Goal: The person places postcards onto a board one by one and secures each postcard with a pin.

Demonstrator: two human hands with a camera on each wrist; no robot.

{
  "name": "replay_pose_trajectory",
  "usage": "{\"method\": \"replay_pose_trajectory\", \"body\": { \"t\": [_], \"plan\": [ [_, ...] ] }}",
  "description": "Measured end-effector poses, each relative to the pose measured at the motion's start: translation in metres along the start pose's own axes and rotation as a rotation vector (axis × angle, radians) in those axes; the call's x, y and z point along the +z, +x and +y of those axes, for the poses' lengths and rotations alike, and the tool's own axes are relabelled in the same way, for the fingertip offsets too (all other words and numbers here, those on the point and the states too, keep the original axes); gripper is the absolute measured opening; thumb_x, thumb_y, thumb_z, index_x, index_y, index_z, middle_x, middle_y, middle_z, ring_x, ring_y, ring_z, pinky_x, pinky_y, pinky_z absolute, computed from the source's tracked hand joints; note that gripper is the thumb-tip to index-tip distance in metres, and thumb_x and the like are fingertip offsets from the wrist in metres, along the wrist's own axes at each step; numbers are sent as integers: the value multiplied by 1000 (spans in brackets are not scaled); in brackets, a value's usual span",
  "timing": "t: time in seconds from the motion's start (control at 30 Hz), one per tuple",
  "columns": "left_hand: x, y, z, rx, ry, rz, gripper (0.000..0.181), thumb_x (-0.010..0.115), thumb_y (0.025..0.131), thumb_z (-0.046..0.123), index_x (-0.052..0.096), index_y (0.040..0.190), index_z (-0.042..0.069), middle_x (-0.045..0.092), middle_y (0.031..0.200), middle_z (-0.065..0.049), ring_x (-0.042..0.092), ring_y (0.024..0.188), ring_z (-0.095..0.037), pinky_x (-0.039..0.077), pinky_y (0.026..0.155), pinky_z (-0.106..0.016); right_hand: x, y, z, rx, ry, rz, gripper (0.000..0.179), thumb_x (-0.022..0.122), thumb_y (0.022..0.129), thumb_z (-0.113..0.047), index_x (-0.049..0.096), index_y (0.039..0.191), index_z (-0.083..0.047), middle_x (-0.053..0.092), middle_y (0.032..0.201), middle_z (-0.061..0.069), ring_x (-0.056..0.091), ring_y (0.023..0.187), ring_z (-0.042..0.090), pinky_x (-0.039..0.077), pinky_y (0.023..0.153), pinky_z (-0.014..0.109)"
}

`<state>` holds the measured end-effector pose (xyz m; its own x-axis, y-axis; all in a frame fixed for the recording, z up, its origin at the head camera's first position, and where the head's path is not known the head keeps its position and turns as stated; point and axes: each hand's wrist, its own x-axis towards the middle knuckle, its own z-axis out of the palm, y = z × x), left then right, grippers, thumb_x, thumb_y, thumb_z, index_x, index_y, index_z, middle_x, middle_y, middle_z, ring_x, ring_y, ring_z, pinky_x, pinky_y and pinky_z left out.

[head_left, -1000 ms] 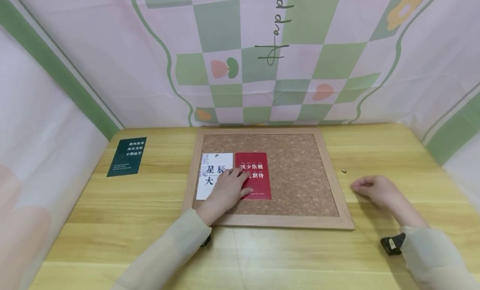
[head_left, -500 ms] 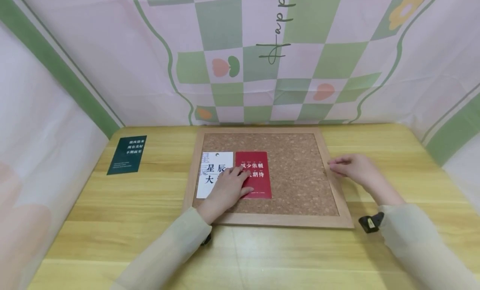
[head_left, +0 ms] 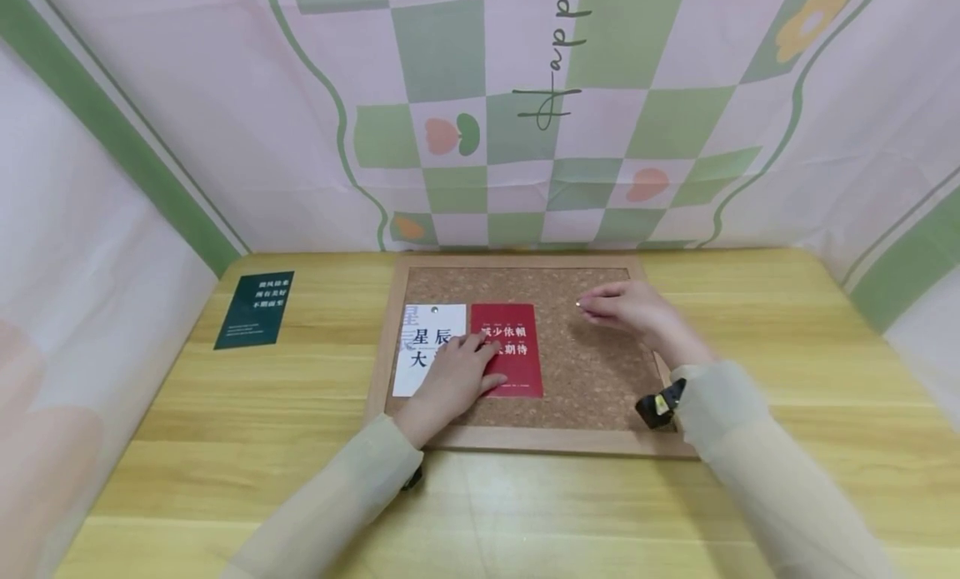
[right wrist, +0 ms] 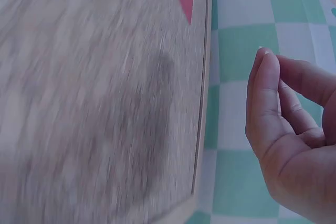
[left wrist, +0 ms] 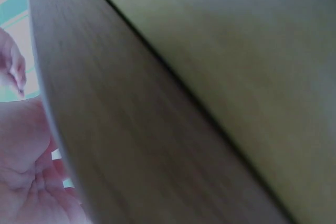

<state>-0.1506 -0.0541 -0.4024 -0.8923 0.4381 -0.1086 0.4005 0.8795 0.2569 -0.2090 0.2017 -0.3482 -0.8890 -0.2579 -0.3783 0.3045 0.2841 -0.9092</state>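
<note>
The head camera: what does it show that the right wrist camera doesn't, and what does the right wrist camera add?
Only the head camera shows the left hand, the white card with its round pin, the green card and the table.

Only the right wrist camera shows the palm side of the right hand.

Both show the right hand, the cork board, the checked cloth and the red card, though just a corner in the wrist view.

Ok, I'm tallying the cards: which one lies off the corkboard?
The dark green card, on the table left of the corkboard. The white card and red card lie on the corkboard, partly under the left hand.
</note>
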Motion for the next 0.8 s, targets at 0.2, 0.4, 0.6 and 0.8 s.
{"method": "replay_pose_trajectory", "body": {
  "t": [0.2,0.4,0.6,0.8],
  "plan": [
    [0,-1,0,-5,-9,0,55,55,93,46,51,138,15,48,144,-13,46,129,-34,39,109,-47,25,19,-7,18,-22,10,43,51,97,-7,44,132,18,68,81,-10,65,74,-4,55,76,14],
    [1,-1,0,-11,-1,-1,55,55,93,46,51,139,15,48,145,-12,47,129,-34,39,109,-47,49,39,-8,51,51,26,42,52,97,-7,46,132,14,69,99,6,65,74,-3,55,85,19],
    [2,0,-1,-5,-1,5,55,55,93,46,51,139,15,48,145,-12,47,128,-34,40,108,-47,67,54,-9,103,140,44,42,50,97,-4,43,136,11,47,139,29,63,77,-1,52,91,20],
    [2,1,-1,-6,22,5,55,55,93,46,51,138,16,49,144,-11,47,128,-32,40,108,-47,78,67,-10,153,175,87,39,51,97,-5,48,134,8,50,138,26,63,77,2,53,90,21]
  ]
}}
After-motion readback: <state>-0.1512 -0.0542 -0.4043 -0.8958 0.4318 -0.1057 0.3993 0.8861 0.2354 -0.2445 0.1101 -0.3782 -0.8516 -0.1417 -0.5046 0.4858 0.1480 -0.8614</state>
